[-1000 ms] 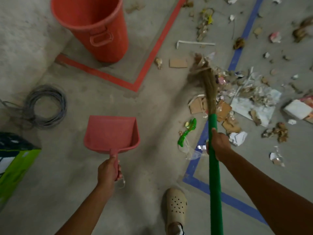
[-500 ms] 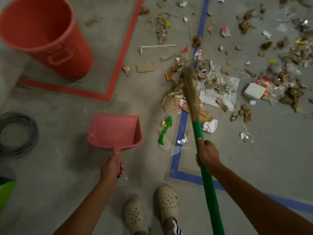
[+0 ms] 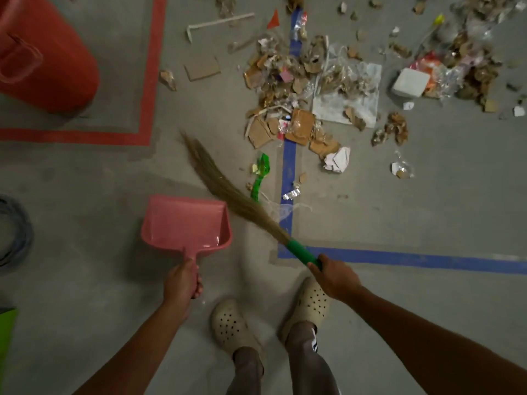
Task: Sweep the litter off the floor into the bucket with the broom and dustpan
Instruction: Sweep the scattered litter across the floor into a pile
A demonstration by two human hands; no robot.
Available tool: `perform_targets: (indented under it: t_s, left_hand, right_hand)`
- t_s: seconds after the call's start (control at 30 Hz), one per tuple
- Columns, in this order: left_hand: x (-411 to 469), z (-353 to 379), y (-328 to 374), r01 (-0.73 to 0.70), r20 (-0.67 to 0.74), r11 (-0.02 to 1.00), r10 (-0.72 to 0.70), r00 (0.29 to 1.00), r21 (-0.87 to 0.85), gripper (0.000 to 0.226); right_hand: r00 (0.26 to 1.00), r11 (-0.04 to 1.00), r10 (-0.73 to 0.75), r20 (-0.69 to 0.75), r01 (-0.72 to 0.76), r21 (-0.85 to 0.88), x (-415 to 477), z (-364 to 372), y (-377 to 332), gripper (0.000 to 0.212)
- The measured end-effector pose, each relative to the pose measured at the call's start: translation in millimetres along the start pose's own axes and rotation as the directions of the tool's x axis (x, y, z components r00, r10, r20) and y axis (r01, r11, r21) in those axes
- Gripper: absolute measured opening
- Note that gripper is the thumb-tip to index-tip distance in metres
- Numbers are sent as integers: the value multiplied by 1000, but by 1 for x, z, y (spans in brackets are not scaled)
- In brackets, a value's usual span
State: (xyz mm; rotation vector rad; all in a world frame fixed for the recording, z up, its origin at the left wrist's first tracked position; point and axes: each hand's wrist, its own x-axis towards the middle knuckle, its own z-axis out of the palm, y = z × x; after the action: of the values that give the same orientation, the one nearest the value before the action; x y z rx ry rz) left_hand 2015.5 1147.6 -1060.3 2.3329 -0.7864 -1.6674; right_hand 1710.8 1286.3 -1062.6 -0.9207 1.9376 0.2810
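Two closed grips, left hand [image 3: 182, 283] round the dustpan [image 3: 185, 223] handle and right hand [image 3: 332, 277] round the broom [image 3: 228, 189], suggest laying the pan's lip flat beside the litter [image 3: 299, 89] ahead, with the bucket [image 3: 42, 61] at upper left.
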Motion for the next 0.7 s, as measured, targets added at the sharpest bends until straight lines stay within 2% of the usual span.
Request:
perform_targets:
  t_s: [0.07, 0.27, 0.4, 0.53, 0.63, 0.7]
  left_hand:
    - [0, 8, 2, -1, -14, 1000, 1, 1000, 1, 33]
    - [-6, 44, 35, -30, 13, 999, 29, 999, 41, 47]
    - [-12, 73, 65, -68, 27, 997, 68, 997, 25, 47]
    - [-15, 100, 95, -99, 29, 995, 98, 995, 33, 50]
    - [-17, 113, 111, -107, 42, 994, 107, 993, -14, 47]
    - [-17, 116, 117, -119, 45, 993, 121, 992, -25, 43]
  right_hand:
    - [998, 998, 54, -26, -54, 27, 16, -10, 9, 44]
    - [976, 982, 184, -113, -177, 69, 60, -82, 42, 45]
    - [934, 924, 312, -171, -257, 285, 75, -138, 60, 45]
    - [915, 837, 327, -238, -164, 521, 67, -180, 70, 41]
    - [905, 839, 289, -311, -84, 537, 57, -193, 72, 38]
    - [908, 830, 284, -308, -72, 553, 51, -195, 72, 37]
